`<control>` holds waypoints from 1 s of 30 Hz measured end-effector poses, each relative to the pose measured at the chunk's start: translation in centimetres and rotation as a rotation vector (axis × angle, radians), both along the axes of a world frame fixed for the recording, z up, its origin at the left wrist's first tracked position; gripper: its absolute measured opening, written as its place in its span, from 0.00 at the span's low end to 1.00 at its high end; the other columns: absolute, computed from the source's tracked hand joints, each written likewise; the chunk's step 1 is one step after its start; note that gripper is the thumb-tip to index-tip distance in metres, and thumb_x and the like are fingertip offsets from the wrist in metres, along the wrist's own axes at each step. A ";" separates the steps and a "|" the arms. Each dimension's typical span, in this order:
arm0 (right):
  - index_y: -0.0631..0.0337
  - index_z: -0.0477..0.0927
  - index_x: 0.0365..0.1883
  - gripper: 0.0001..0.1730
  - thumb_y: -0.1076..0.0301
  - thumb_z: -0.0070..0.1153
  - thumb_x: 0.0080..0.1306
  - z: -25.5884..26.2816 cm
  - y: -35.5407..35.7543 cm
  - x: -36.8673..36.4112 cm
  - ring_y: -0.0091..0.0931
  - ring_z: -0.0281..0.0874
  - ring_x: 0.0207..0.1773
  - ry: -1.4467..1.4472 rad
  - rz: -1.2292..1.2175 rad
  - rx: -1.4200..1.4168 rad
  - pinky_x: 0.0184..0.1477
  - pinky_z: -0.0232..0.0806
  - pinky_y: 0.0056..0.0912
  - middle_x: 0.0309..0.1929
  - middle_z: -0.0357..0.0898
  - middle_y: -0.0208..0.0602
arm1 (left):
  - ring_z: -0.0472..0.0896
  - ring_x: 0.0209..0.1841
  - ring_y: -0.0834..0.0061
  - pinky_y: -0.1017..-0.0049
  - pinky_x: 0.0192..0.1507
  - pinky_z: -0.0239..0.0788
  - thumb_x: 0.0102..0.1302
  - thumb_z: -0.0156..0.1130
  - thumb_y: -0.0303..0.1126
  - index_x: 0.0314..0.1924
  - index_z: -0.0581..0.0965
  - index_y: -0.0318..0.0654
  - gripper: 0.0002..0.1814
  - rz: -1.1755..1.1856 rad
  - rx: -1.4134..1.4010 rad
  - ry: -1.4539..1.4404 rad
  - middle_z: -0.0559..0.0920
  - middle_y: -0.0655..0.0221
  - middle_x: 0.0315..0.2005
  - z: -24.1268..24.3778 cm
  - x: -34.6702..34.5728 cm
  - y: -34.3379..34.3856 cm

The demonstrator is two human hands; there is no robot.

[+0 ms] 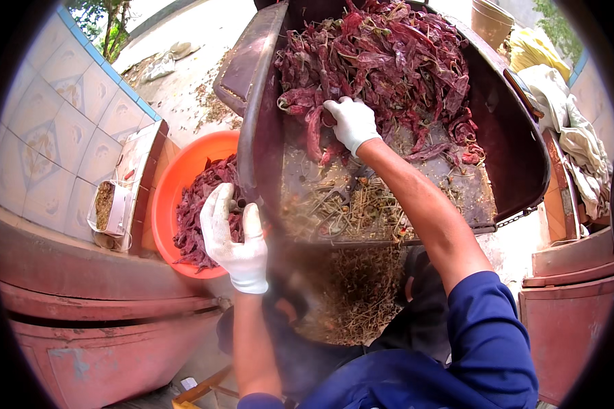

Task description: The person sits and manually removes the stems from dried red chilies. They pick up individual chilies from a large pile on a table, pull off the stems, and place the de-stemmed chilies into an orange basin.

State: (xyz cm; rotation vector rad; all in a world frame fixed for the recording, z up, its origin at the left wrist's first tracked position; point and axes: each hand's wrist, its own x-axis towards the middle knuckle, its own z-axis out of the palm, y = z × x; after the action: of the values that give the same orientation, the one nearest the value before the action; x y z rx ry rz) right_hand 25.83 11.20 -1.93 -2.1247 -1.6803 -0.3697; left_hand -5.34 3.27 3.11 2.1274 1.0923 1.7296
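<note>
A heap of dried red chili peppers (389, 61) fills the far part of a dark cart bed (511, 128). At the heap's near left edge is my right hand (354, 121) in a white glove, its fingers touching the chilies; whether they grip one is hidden. My left hand (234, 232), gloved too, is above the right side of an orange basin (166, 204), fingers apart and nothing seen between them. Dark red chilies (189, 235) lie in that basin. Scissors (332, 204) seem to lie among cut stems (373, 204) on the cart's near floor.
More stems (363, 301) lie on the ground between my legs. On the left ledge stands a white container (117, 209) of brown matter. A chain (514, 219) hangs at the cart's near right corner. Pale sacks (583, 138) and a bucket (491, 23) are on the right.
</note>
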 end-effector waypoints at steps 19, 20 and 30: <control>0.51 0.78 0.65 0.37 0.70 0.69 0.53 1.8 -20.5 2.1 0.43 0.76 0.62 0.119 0.097 0.023 0.62 0.72 0.46 0.60 0.80 0.38 | 0.79 0.62 0.53 0.56 0.65 0.69 0.62 0.73 0.26 0.64 0.78 0.33 0.29 0.108 0.281 0.159 0.81 0.55 0.59 0.6 2.5 -1.7; 0.52 0.79 0.64 0.35 0.72 0.67 0.54 2.0 -20.5 2.1 0.43 0.77 0.60 0.019 0.105 0.079 0.64 0.72 0.44 0.60 0.81 0.39 | 0.78 0.62 0.52 0.55 0.65 0.68 0.62 0.73 0.27 0.64 0.78 0.34 0.29 0.113 0.355 0.202 0.81 0.55 0.59 1.1 2.5 -2.2; 0.59 0.70 0.74 0.30 0.75 0.57 0.74 3.5 -19.2 0.9 0.32 0.85 0.58 0.742 0.074 0.346 0.62 0.74 0.33 0.58 0.86 0.42 | 0.85 0.50 0.57 0.61 0.57 0.74 0.57 0.73 0.21 0.50 0.86 0.38 0.19 -0.224 0.419 0.341 0.87 0.63 0.46 0.1 4.5 -4.2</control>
State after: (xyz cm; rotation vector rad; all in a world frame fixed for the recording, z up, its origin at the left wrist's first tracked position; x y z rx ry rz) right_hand 26.75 -7.99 1.56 -1.6435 -1.1526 0.1406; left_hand -0.84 -0.98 3.18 2.7526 0.5499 1.6401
